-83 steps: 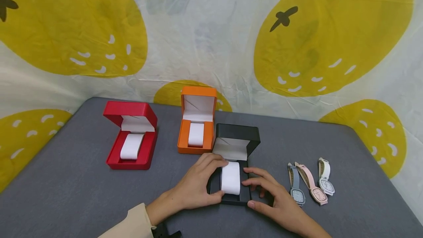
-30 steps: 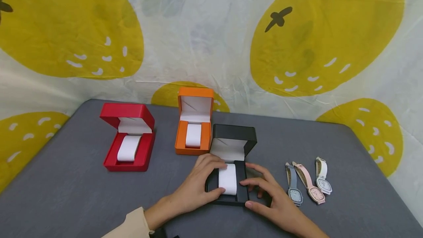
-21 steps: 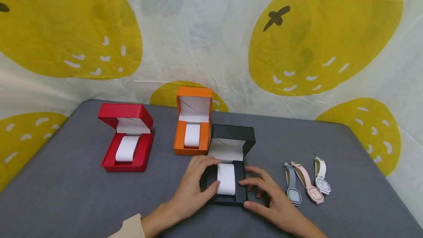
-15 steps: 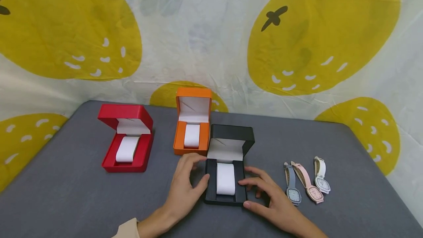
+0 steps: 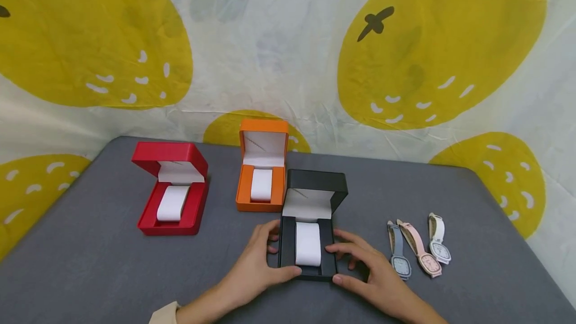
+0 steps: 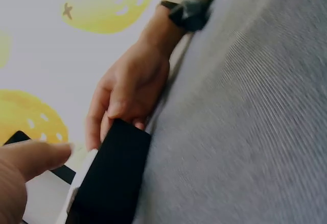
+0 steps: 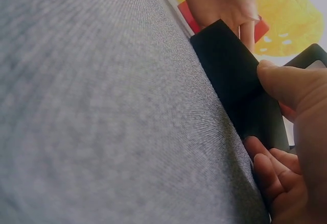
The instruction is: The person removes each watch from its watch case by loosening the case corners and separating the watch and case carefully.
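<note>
A black watch box [image 5: 329, 251] stands with its lid up at the front middle, a white watch cushion [image 5: 308, 244] inside it. My right hand [image 5: 375, 274] grips the box's right side, index fingertip over the rim and thumb at the front corner. At the left wall, my left hand [image 5: 254, 264] holds the box with curled fingers, its thumb over the front rim. The right wrist view shows the right thumb [image 7: 283, 83] on the black box's edge and the other fingers low at its side. Parts of the left fingers are hidden behind the box.
Three watches lie at the right: blue [image 5: 399, 264], pink [image 5: 429, 263] and white [image 5: 439, 251]. A red watch box [image 5: 196, 214] and an orange watch box [image 5: 243, 189] stand raised-lidded further back, each with a white cushion. Behind the grey table [image 5: 90, 264] hangs a lemon-print cloth [image 5: 270, 39].
My left hand has left the white cushion, moved out to the left, then come back against the box's left wall and front rim. The right hand has stayed on the right side.
</note>
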A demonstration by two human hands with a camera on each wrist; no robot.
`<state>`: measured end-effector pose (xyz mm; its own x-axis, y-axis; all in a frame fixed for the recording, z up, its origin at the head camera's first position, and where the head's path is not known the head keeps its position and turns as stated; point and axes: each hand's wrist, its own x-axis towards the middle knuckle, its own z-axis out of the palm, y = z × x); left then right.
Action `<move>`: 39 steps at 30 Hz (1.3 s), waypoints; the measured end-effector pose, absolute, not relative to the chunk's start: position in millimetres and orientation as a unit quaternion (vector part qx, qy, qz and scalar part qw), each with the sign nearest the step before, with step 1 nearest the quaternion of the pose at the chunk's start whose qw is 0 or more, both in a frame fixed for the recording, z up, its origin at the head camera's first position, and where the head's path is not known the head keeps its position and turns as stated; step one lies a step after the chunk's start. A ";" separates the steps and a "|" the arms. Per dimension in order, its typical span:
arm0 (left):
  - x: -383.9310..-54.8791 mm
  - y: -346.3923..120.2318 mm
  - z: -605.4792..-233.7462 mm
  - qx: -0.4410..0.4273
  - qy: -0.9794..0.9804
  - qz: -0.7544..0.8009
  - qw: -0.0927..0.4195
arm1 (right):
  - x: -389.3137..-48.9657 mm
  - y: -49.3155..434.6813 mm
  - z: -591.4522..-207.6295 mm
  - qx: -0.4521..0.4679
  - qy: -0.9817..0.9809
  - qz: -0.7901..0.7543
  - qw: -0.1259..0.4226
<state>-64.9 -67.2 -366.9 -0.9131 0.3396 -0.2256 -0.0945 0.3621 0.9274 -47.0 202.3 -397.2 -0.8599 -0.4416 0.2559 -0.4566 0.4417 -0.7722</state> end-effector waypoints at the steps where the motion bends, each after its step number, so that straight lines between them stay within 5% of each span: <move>1: -64.0 -67.0 -366.0 0.086 0.807 0.549 0.198 | -47.0 202.6 -397.1 0.267 -0.848 0.458 0.011; 7: -61.3 -67.8 -367.5 0.133 0.824 0.512 0.204 | -46.4 202.2 -396.4 0.269 -0.845 0.462 0.014; 16: -54.7 -64.1 -383.2 0.174 0.856 0.478 0.087 | -43.7 195.5 -396.9 0.263 -0.840 0.474 0.040; 39: -50.0 -61.1 -397.1 0.161 0.850 0.501 0.021 | -37.3 182.3 -396.7 0.158 -0.849 0.503 0.028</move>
